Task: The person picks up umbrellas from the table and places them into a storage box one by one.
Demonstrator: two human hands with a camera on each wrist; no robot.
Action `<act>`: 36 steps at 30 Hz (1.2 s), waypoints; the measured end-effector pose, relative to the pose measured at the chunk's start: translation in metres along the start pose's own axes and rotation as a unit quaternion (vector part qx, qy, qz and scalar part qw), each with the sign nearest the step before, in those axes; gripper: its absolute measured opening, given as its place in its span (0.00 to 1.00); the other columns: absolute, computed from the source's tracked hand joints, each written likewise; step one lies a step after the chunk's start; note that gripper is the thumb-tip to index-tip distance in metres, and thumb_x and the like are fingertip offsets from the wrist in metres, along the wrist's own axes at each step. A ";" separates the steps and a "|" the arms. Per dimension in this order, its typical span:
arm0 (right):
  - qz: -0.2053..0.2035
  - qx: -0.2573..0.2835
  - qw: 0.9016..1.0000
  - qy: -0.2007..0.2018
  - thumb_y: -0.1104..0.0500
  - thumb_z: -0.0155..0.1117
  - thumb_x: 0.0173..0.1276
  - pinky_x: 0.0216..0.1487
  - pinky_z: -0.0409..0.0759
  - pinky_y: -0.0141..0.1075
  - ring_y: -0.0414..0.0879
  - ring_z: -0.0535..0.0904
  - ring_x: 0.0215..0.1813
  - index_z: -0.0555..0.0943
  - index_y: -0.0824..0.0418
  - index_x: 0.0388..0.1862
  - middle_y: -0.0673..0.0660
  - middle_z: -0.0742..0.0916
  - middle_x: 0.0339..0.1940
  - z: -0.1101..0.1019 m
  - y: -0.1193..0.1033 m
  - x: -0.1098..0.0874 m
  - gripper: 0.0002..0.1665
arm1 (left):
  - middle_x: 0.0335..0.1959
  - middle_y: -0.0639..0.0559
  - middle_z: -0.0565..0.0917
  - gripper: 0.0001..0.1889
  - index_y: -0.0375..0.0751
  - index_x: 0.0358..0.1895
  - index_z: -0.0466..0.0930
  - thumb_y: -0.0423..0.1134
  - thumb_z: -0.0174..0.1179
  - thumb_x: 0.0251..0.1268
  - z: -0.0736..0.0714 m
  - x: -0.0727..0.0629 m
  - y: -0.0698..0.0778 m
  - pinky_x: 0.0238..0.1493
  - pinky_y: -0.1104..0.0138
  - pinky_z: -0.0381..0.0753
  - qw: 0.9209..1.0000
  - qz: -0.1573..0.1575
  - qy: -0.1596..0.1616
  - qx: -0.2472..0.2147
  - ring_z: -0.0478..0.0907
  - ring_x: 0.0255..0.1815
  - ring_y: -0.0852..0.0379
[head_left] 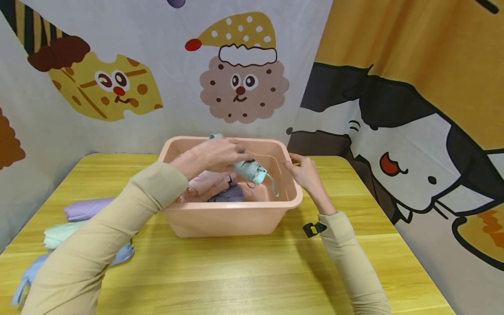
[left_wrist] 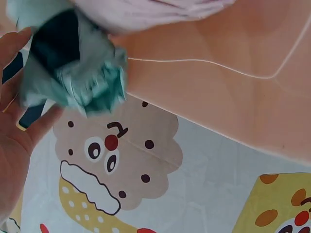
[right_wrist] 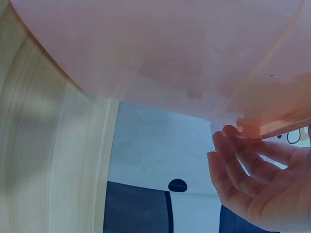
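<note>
- On the bench (head_left: 236, 271) stood the pink tub (head_left: 224, 221); the right grip (head_left: 305, 175) pinched its right rim, probably steadying it.
- To its left, partly hidden by the left sleeve (head_left: 94, 240), lay a lavender umbrella (head_left: 86, 209), mint umbrella (head_left: 61, 234) and blue umbrella (head_left: 124, 253).
- Over the tub, the left grip (head_left: 212, 154) held the aqua umbrella (head_left: 252, 171); shifting it seemed the step in hand, direction unclear.
- A pink bundle (head_left: 208, 181) and slate bundle (head_left: 228, 193) crowded nearby.
- The next move likely called for keeping the strap (head_left: 274, 186) unsnagged.
</note>
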State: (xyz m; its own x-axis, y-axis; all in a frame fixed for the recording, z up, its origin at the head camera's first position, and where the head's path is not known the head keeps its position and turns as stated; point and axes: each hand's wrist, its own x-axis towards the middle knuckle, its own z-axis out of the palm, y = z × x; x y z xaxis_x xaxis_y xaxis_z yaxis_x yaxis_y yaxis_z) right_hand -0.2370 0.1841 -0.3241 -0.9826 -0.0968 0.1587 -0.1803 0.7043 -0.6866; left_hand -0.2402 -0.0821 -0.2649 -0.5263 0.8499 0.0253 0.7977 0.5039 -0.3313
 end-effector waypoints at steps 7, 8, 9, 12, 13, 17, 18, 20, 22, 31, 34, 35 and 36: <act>0.001 0.002 1.000 -0.004 0.51 0.52 0.70 0.43 0.83 0.43 0.57 0.84 0.46 0.72 0.63 0.65 0.66 0.84 0.51 0.000 0.000 -0.001 0.28 | 0.49 0.49 0.84 0.16 0.48 0.55 0.79 0.38 0.57 0.64 -0.008 -0.008 -0.003 0.42 0.54 0.83 0.999 -0.013 0.031 -0.014 0.81 0.48 0.47; 0.004 0.006 1.000 -0.007 0.51 0.52 0.70 0.43 0.84 0.42 0.57 0.83 0.46 0.72 0.62 0.66 0.66 0.84 0.51 0.000 0.000 -0.001 0.28 | 0.47 0.49 0.85 0.15 0.47 0.54 0.79 0.38 0.58 0.64 -0.010 -0.011 -0.004 0.40 0.54 0.83 0.999 -0.016 0.039 -0.022 0.81 0.45 0.47; 0.006 0.008 1.000 -0.009 0.51 0.52 0.70 0.43 0.84 0.42 0.57 0.83 0.46 0.72 0.62 0.66 0.66 0.83 0.52 0.000 0.000 -0.001 0.28 | 0.45 0.48 0.85 0.13 0.47 0.52 0.80 0.37 0.58 0.64 -0.014 -0.014 -0.005 0.38 0.54 0.83 0.998 -0.020 0.047 -0.031 0.82 0.42 0.47; 0.007 0.010 1.000 -0.011 0.51 0.52 0.71 0.42 0.84 0.41 0.56 0.83 0.46 0.72 0.62 0.66 0.66 0.83 0.52 -0.001 -0.001 -0.002 0.28 | 0.44 0.48 0.86 0.13 0.45 0.51 0.81 0.37 0.59 0.64 -0.028 -0.026 -0.009 0.37 0.54 0.83 0.996 -0.043 0.053 -0.059 0.82 0.40 0.46; 0.007 0.011 1.000 -0.011 0.51 0.52 0.70 0.43 0.84 0.42 0.57 0.84 0.46 0.72 0.62 0.66 0.66 0.84 0.51 -0.001 -0.001 -0.001 0.28 | 0.44 0.47 0.86 0.13 0.45 0.51 0.81 0.37 0.59 0.64 -0.032 -0.030 -0.011 0.38 0.54 0.83 0.995 -0.051 0.059 -0.067 0.83 0.40 0.46; 0.000 0.003 1.000 0.000 0.52 0.53 0.70 0.43 0.83 0.42 0.56 0.83 0.45 0.74 0.62 0.64 0.66 0.84 0.50 -0.001 -0.001 0.000 0.27 | 0.49 0.46 0.85 0.14 0.45 0.52 0.81 0.39 0.58 0.65 -0.041 -0.053 -0.018 0.45 0.50 0.82 0.989 -0.100 0.064 -0.086 0.82 0.47 0.44; 0.000 0.002 1.000 0.001 0.52 0.53 0.70 0.43 0.83 0.42 0.56 0.83 0.45 0.74 0.62 0.64 0.66 0.85 0.50 -0.001 -0.001 0.000 0.27 | 0.50 0.45 0.84 0.14 0.44 0.53 0.81 0.40 0.58 0.65 -0.042 -0.060 -0.021 0.47 0.49 0.81 0.988 -0.112 0.064 -0.089 0.82 0.49 0.44; -0.001 0.001 1.000 0.001 0.52 0.53 0.70 0.43 0.82 0.42 0.56 0.83 0.45 0.74 0.62 0.64 0.66 0.85 0.50 -0.001 -0.001 -0.001 0.27 | 0.51 0.44 0.84 0.14 0.43 0.53 0.81 0.39 0.58 0.65 -0.039 -0.076 -0.026 0.49 0.48 0.80 0.983 -0.135 0.075 -0.097 0.81 0.50 0.42; -0.002 0.000 1.000 -0.001 0.52 0.52 0.70 0.42 0.82 0.41 0.56 0.83 0.45 0.73 0.62 0.64 0.66 0.85 0.50 0.000 -0.001 -0.001 0.27 | 0.50 0.43 0.84 0.14 0.41 0.52 0.81 0.38 0.58 0.65 -0.034 -0.093 -0.031 0.50 0.48 0.80 0.977 -0.159 0.090 -0.112 0.81 0.50 0.41; 0.001 0.001 1.000 0.000 0.52 0.52 0.70 0.37 0.80 0.35 0.54 0.83 0.42 0.73 0.62 0.64 0.66 0.85 0.48 -0.001 -0.001 -0.002 0.27 | 0.48 0.39 0.85 0.18 0.40 0.57 0.77 0.39 0.58 0.65 0.020 -0.169 -0.047 0.47 0.45 0.78 0.938 -0.285 0.090 -0.177 0.82 0.46 0.40; 0.003 0.002 1.000 0.000 0.52 0.52 0.70 0.39 0.80 0.36 0.55 0.83 0.43 0.73 0.62 0.65 0.66 0.85 0.48 0.000 -0.002 -0.002 0.27 | 0.48 0.36 0.84 0.20 0.38 0.60 0.74 0.40 0.57 0.66 0.042 -0.191 -0.050 0.46 0.44 0.78 0.927 -0.311 0.065 -0.198 0.82 0.46 0.38; 0.003 0.002 1.000 0.001 0.52 0.52 0.70 0.39 0.81 0.37 0.55 0.83 0.43 0.73 0.63 0.65 0.66 0.85 0.48 0.000 -0.002 -0.002 0.27 | 0.48 0.35 0.84 0.21 0.37 0.60 0.73 0.40 0.57 0.66 0.050 -0.199 -0.051 0.46 0.43 0.78 0.925 -0.314 0.058 -0.203 0.81 0.46 0.37; 0.003 0.002 1.000 0.001 0.52 0.52 0.70 0.40 0.81 0.37 0.55 0.83 0.43 0.73 0.63 0.65 0.67 0.85 0.48 0.000 -0.002 -0.002 0.27 | 0.48 0.35 0.84 0.21 0.37 0.60 0.73 0.40 0.58 0.66 0.057 -0.206 -0.051 0.45 0.43 0.78 0.925 -0.316 0.052 -0.206 0.81 0.46 0.37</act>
State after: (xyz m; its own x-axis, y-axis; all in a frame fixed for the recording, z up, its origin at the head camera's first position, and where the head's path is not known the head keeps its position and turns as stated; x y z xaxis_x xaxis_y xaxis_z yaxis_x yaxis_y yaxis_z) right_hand -0.2352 0.1831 -0.3232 -0.9834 -0.0919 0.1566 -0.1755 0.7020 -0.6902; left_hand -0.1893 -0.2920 -0.3073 -0.9118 0.3649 0.1882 0.3960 0.9027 0.1684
